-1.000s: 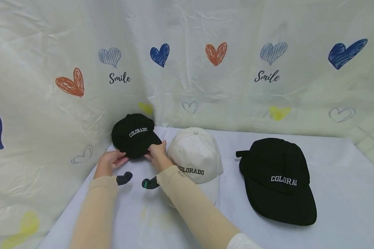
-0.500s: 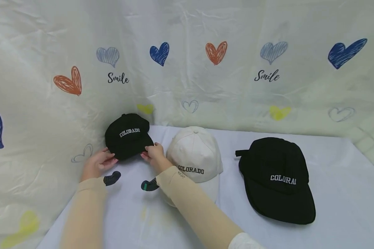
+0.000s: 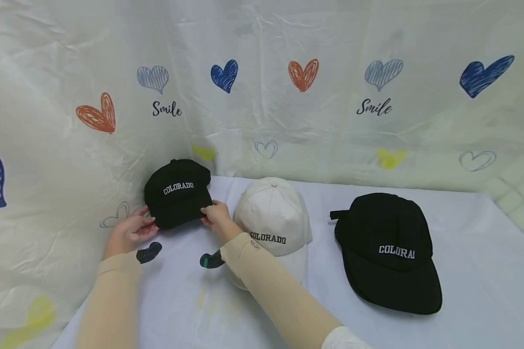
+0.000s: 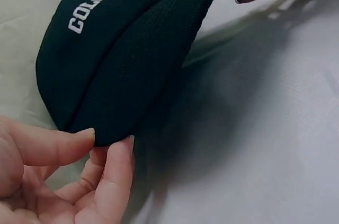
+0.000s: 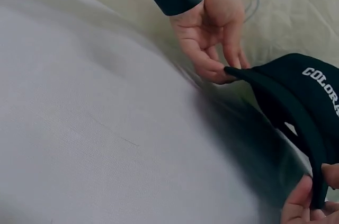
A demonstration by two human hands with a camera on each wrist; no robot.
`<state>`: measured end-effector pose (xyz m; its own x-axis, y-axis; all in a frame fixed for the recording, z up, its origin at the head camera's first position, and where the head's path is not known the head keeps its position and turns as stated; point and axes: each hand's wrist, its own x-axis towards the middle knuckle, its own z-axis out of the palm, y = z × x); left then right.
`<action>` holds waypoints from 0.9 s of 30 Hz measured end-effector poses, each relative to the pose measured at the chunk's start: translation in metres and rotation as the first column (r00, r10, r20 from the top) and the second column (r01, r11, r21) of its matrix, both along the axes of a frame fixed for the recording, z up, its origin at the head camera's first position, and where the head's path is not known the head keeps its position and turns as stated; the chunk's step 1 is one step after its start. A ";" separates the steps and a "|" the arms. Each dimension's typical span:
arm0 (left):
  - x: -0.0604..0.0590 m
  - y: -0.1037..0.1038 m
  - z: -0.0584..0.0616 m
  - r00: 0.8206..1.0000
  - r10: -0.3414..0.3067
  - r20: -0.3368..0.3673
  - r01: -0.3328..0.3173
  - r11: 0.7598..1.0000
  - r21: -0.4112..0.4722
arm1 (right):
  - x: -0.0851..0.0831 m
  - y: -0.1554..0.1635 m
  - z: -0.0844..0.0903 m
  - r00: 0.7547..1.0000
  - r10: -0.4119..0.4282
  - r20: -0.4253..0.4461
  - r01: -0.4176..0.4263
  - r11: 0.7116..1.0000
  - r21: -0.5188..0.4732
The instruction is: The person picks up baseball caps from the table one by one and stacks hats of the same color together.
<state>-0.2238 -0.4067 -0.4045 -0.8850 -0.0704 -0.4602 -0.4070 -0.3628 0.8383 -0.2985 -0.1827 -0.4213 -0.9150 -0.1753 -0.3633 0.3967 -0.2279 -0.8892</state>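
A small black cap (image 3: 177, 192) lettered COLORADO is lifted at the back left corner, near the curtain. My left hand (image 3: 132, 230) pinches the left edge of its brim (image 4: 114, 128) between thumb and fingers. My right hand (image 3: 216, 216) pinches the brim's right edge (image 5: 318, 192). In the left wrist view the cap (image 4: 122, 49) fills the upper left, with my left thumb (image 4: 53, 144) under the brim's tip. The right wrist view shows my left hand (image 5: 212, 33) gripping the brim's far corner.
A white COLORADO cap (image 3: 274, 224) sits beside my right forearm. A larger black cap (image 3: 388, 252) lies at the right. The pale table cover (image 3: 476, 281) is backed by a heart-printed curtain (image 3: 288, 97) that wraps round the left side.
Both hands have carried the small black cap a little to the left, and it now faces more squarely forward. The two other caps have not moved.
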 end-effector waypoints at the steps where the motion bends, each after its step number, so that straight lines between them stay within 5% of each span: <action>1: 0.001 -0.001 -0.001 1.000 -0.005 -0.009 0.005 1.000 0.007 | 0.001 0.002 0.001 1.000 0.007 -0.003 -0.007 1.000 0.004; 11: 0.008 -0.011 -0.001 0.994 -0.045 -0.099 0.053 0.995 0.080 | 0.012 0.010 0.017 0.994 0.084 -0.065 -0.083 0.996 0.028; 19: 0.015 -0.020 0.014 0.986 -0.047 -0.158 0.055 0.997 0.047 | 0.012 0.017 0.029 0.974 0.207 -0.090 -0.207 0.978 0.000; 27: 0.019 -0.019 0.028 0.963 -0.108 -0.247 0.125 0.991 0.056 | 0.012 0.029 0.050 0.951 0.277 -0.138 -0.279 0.960 0.005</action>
